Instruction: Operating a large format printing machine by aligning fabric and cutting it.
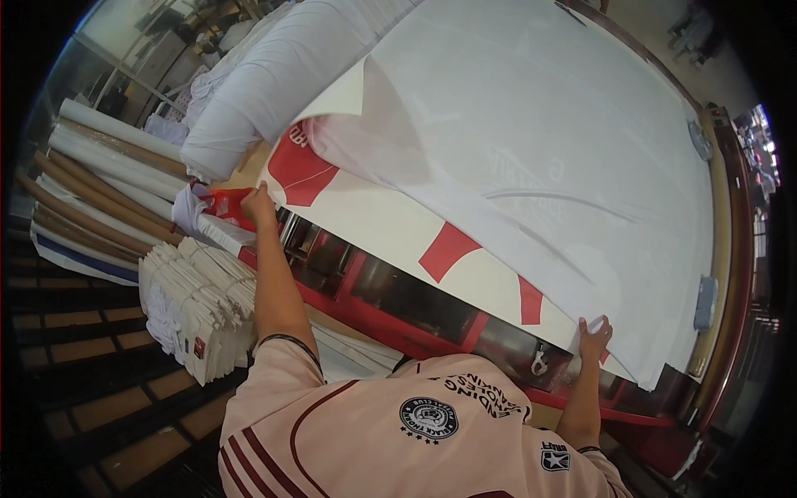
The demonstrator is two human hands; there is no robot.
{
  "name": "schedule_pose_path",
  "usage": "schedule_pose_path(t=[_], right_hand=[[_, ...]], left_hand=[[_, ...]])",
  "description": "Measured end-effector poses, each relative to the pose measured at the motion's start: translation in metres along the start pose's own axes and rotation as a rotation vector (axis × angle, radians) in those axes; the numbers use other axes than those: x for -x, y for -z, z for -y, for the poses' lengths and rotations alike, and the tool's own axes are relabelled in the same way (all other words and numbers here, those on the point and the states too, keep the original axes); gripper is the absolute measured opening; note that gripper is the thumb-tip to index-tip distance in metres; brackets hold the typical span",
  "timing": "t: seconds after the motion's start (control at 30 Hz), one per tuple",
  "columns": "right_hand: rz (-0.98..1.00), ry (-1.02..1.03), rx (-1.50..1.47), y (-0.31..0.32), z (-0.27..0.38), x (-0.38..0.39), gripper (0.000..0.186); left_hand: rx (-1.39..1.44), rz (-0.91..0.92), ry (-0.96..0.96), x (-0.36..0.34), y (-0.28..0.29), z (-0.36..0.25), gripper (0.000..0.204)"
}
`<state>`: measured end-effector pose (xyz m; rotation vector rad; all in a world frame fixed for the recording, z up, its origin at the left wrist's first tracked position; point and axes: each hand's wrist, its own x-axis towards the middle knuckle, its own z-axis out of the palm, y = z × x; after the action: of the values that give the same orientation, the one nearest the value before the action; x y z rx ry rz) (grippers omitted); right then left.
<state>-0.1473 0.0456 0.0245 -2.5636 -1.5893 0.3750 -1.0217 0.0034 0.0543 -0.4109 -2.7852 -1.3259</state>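
A long sheet of white paper printed with red shapes (390, 226) lies along the near edge of a wide table. Over it spreads a thin white fabric (531, 108), folded back on the left so the red prints show. My left hand (260, 206) is closed on the paper's left edge, beside a red print. At the right, my right hand (594, 339) pinches the white fabric near its front edge, where the paper runs underneath. Its fingertips are partly hidden in the cloth.
A thick roll of white fabric (249, 108) lies at the far left. Several long rolls (108, 191) and a tied stack of folded cloth (199, 299) stand beside my left arm. A red machine frame (398, 328) runs below the table edge. A grey block (706, 303) sits on the right rim.
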Motion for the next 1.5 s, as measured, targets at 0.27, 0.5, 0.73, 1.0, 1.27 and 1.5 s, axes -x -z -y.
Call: schedule_pose_path(t=[0.27, 0.5, 0.73, 1.0, 1.27, 1.5], right_hand=[[0.044, -0.008, -0.004, 0.006, 0.004, 0.000, 0.091], [0.031, -0.015, 0.032, 0.003, 0.003, 0.000, 0.091], [0.017, 0.008, 0.000, 0.005, 0.002, -0.004, 0.089], [0.052, 0.026, -0.032, 0.017, 0.009, -0.010, 0.093], [0.111, 0.318, 0.054, 0.028, 0.036, 0.006, 0.090], [-0.124, 0.491, 0.154, 0.023, 0.000, 0.039, 0.023]], left_hand=[[0.641, 0.133, 0.862, -0.007, -0.048, 0.098, 0.035], [-0.432, 0.158, 0.162, -0.010, -0.055, 0.097, 0.060], [-0.452, -0.037, 0.053, 0.033, -0.038, 0.044, 0.051], [-0.134, 0.405, -1.340, 0.142, -0.106, -0.122, 0.058], [-0.503, 0.900, -1.142, 0.142, -0.129, -0.125, 0.077], [-0.257, 0.724, -1.345, 0.137, -0.046, -0.040, 0.030]])
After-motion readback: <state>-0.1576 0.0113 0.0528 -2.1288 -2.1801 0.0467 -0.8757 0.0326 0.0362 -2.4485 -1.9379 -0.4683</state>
